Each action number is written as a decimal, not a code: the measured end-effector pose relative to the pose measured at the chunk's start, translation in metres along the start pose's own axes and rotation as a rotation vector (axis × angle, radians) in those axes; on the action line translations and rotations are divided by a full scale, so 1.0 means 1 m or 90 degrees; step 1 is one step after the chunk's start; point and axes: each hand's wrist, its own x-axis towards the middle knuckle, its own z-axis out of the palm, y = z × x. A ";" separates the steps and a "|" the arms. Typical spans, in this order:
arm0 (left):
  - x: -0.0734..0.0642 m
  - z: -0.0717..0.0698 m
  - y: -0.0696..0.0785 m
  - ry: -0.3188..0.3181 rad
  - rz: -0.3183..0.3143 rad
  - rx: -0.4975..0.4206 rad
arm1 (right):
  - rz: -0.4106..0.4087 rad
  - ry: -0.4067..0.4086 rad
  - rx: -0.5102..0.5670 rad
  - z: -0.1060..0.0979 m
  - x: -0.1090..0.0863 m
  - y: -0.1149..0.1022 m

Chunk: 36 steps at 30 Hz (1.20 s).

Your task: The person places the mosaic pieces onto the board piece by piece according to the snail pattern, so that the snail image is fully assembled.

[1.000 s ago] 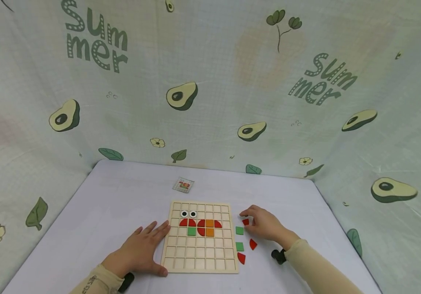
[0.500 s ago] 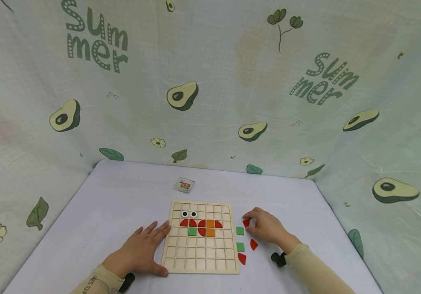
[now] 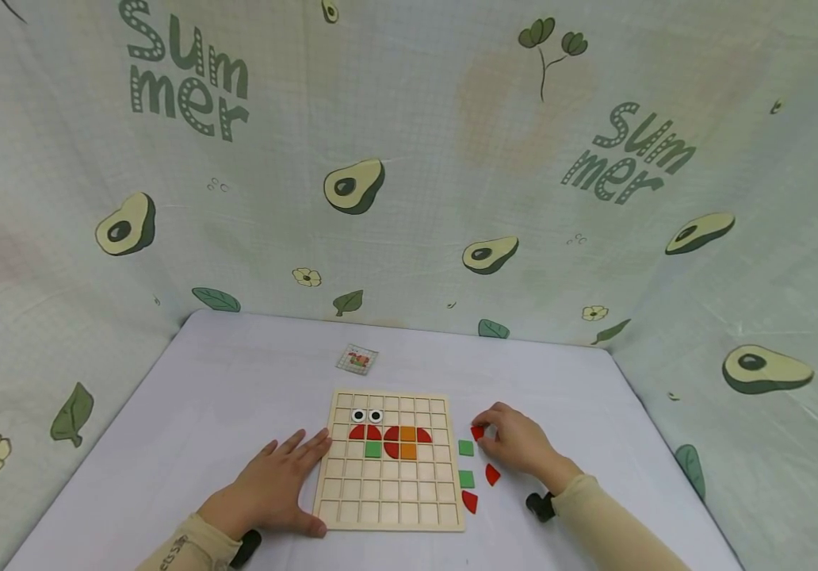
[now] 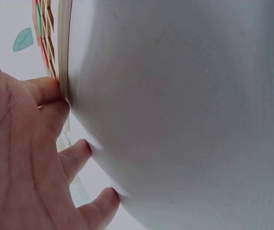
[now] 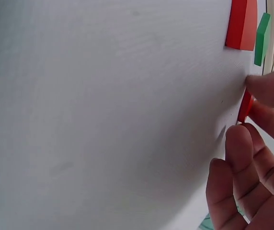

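Observation:
My left hand [image 3: 271, 485] lies spread at the left edge of a pale wooden grid board [image 3: 392, 527], fingertips and thumb against its side. Beyond the board's right edge, my right hand [image 3: 521, 446] pinches a small red tile [image 3: 477, 433] between thumb and fingers. In the right wrist view that red tile [image 5: 245, 106] stands low over the white tabletop, partly covered by the fingers. Set in the grid are two eye tiles [image 3: 367, 415], several red quarter-circle tiles [image 3: 391, 450], two orange squares [image 3: 408, 451] and one green square [image 3: 373, 449].
Right of the board lie two green squares [image 3: 466, 479] and two loose red quarter-circle tiles [image 3: 469, 501]. A small picture card [image 3: 357, 359] sits behind the board. A printed cloth [image 3: 409, 198] surrounds the white table [image 3: 252, 381] at the back and sides.
My right hand has shifted slightly right and its fingers have closed on the red tile that lay beneath them. The left hand and board stay in place.

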 end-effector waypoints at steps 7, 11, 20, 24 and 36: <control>0.002 0.002 -0.002 -0.002 -0.001 0.003 | 0.006 0.006 -0.004 0.000 -0.001 -0.002; 0.002 0.002 -0.002 -0.001 0.005 0.003 | 0.016 0.007 -0.005 -0.001 -0.001 -0.003; 0.001 0.001 0.000 -0.007 0.004 0.004 | -0.066 -0.013 0.027 -0.004 -0.001 0.008; 0.001 0.000 0.000 -0.010 0.000 0.004 | -0.072 -0.018 0.032 -0.004 0.000 0.011; 0.001 0.001 0.000 -0.004 -0.002 0.013 | -0.056 -0.020 0.013 -0.001 0.001 0.007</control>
